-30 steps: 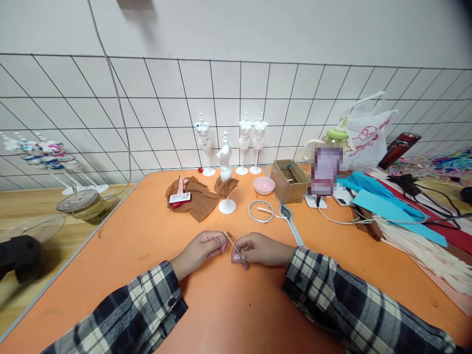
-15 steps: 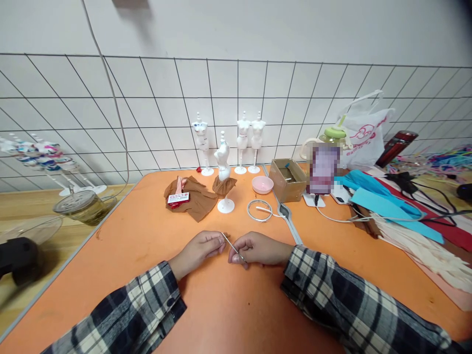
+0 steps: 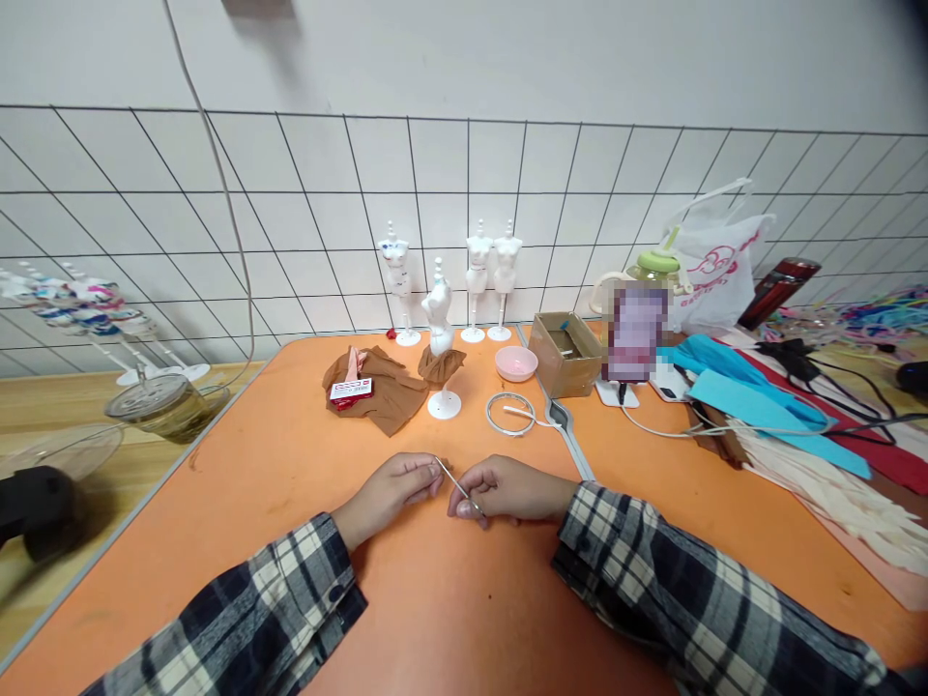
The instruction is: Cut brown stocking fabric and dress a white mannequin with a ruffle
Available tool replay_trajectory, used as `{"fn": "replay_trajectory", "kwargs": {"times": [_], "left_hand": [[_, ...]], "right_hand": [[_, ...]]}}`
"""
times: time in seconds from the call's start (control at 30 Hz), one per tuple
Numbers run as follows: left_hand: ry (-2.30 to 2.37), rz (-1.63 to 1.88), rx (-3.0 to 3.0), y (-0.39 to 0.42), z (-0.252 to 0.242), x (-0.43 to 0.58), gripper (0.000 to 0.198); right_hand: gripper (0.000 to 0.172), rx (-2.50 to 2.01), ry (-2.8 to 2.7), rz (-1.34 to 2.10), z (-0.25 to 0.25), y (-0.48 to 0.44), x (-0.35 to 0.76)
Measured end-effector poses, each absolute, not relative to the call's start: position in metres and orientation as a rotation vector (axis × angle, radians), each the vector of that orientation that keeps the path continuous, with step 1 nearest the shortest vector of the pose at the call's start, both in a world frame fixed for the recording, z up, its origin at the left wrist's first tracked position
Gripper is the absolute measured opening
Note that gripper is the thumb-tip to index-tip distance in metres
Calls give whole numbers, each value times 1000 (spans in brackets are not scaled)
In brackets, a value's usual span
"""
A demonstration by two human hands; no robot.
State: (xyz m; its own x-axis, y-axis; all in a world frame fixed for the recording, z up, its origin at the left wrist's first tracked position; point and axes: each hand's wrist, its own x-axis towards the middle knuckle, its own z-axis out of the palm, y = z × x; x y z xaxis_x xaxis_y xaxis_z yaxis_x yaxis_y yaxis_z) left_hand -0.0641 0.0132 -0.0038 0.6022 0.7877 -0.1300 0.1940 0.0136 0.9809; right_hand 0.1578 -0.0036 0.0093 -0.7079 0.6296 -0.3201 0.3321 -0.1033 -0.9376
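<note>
At the orange table [image 3: 406,599], left hand [image 3: 401,483] pinching a small brown scrap [image 3: 446,463], right hand [image 3: 497,488] clamping a slim silver metal tool [image 3: 452,477], steadiness mattered.

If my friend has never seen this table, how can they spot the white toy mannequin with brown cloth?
On the orange tabletop, find three small white mannequins by the white tiled wall. In front of them stands the white toy mannequin. Of these four, only it has brown cloth around its lower part.
</note>
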Motion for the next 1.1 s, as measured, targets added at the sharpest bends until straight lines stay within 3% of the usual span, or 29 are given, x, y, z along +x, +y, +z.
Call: {"fn": "replay_trajectory", "kwargs": {"times": [1.1], "left_hand": [[865,556,1527,11,3,-62,34]], "right_hand": [[43,-1018,-1851,1960,-3,-2,157]]}}
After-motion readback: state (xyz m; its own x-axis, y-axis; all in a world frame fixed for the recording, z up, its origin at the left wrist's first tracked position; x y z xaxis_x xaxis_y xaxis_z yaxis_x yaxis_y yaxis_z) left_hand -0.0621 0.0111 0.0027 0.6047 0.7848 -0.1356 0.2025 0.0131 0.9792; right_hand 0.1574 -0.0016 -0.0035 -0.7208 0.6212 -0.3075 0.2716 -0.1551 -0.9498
